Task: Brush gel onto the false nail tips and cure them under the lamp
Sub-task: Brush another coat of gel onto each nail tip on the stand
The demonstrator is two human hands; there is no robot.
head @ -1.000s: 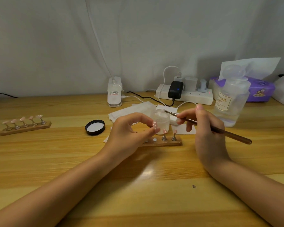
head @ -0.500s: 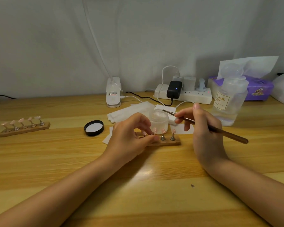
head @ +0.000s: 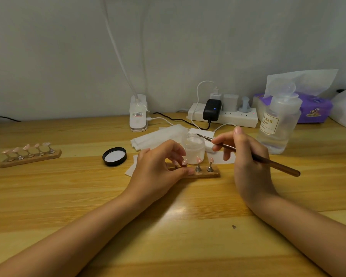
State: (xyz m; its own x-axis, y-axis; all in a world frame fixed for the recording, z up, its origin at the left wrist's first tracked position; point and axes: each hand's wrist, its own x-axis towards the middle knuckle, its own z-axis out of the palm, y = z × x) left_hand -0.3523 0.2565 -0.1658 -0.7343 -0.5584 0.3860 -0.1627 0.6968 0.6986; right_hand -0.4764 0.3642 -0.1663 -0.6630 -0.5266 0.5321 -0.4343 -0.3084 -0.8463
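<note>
From my head view, my right hand [head: 248, 156] pinches the brush [head: 254, 156] near its ferrule, bristle end over the mouth of the open gel jar [head: 194, 148], while my left hand [head: 160, 166] curls thumb and fingers onto a stand at the left end of the nail holder [head: 206, 173] on the tabletop [head: 168, 226], the false nail tips [head: 198, 159] just in front of the jar. I judge I should load only a small bead, wipe excess on the rim, and steady the holder before stroking.
</note>
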